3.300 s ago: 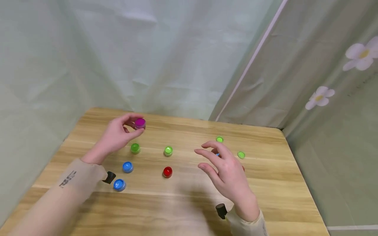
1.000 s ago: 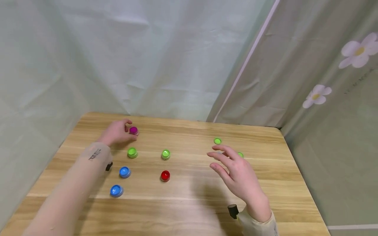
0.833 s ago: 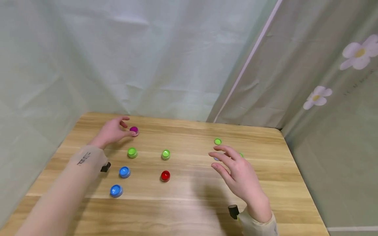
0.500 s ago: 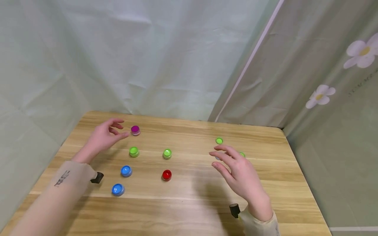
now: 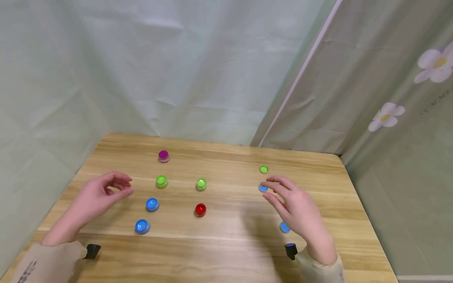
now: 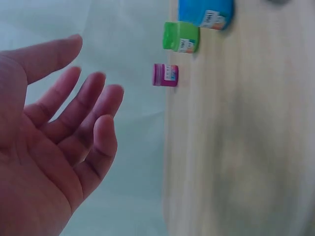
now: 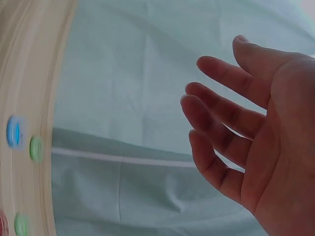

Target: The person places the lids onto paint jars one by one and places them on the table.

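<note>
My left hand (image 5: 102, 194) hovers at the table's left side, fingers loosely bent with nothing in them. Past its fingertips stands a small purple paint pot (image 5: 164, 156) at the back left. Nearer are a green pot (image 5: 161, 182) and two blue pots (image 5: 152, 204). Mid-table, an open light green pot (image 5: 201, 184) and a red pot (image 5: 200, 210) stand apart. My right hand (image 5: 297, 204) hangs over the right side, also holding nothing. Its fingertips overlap a blue lid (image 5: 263, 188) in the head view. Another blue lid (image 5: 284, 227) is partly hidden by that hand.
A green lid (image 5: 263, 169) lies at the back right. In the right wrist view a second green lid (image 7: 21, 224) and a red edge (image 7: 3, 223) show at lower left. Pale curtains (image 5: 212, 78) hang behind and beside the wooden table (image 5: 219, 251).
My left hand has set the purple pot down at the back left, let go of it and drawn back toward the lower left. My right hand has shifted slightly right, still unloaded.
</note>
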`<state>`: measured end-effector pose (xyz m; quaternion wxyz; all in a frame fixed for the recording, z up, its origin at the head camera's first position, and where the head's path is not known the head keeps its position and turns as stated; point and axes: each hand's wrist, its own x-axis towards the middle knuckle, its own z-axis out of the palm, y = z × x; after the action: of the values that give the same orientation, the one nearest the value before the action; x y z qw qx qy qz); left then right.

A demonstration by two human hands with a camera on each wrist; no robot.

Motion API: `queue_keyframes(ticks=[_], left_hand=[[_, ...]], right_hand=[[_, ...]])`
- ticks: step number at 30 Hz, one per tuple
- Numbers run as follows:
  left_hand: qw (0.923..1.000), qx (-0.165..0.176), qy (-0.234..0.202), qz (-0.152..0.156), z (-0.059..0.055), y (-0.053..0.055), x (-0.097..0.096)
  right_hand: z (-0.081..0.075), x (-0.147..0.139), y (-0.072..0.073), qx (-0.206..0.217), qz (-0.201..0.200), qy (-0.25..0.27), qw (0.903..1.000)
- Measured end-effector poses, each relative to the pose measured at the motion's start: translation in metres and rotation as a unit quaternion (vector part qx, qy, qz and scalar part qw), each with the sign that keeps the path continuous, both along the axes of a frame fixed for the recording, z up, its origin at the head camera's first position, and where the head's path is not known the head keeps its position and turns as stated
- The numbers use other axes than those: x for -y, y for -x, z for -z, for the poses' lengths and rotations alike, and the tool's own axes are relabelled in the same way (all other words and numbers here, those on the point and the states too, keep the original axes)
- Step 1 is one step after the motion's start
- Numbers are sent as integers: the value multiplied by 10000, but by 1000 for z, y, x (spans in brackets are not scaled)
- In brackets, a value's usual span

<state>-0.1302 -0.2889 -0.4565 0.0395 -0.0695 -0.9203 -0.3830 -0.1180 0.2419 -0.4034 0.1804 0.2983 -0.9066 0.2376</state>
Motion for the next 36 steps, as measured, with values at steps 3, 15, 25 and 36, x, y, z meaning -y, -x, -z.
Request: queue_keyframes(ticks=[3,15,25,36], left_hand=[[9999,110,71,69,5,-14,3],[9933,899,-317,655,41,-53,12],[9853,1073,-694,1130,60,-53,0],[9784,1441,-496,1397,61,-46,-8]], right_hand=[[0,-6,0,105,82,-97,9999],[5,-29,-9,298,502,-657,9961],[7,-35,-14,356,647,-747,9945],[9,-37,-16,357,661,-758,9943]])
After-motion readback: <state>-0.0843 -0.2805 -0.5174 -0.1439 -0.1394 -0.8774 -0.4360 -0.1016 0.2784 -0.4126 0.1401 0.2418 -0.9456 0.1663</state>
